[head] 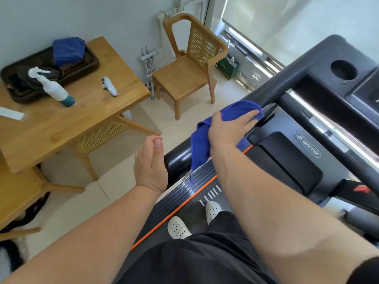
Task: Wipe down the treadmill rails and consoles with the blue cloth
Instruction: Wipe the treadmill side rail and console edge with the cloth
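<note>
Blue cloth (207, 140) under right hand (227, 130), on rail (287, 87)

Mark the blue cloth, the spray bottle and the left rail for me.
blue cloth (198, 144): head view, on the hanging fold.
spray bottle (54, 90): head view, on the white body.
left rail (287, 83): head view, on the bare black tube above the cloth.

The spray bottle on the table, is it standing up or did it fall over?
Standing up. The spray bottle rests on its teal base on the wooden table, nozzle on top; its lean looks like wide-angle lens distortion.
</note>
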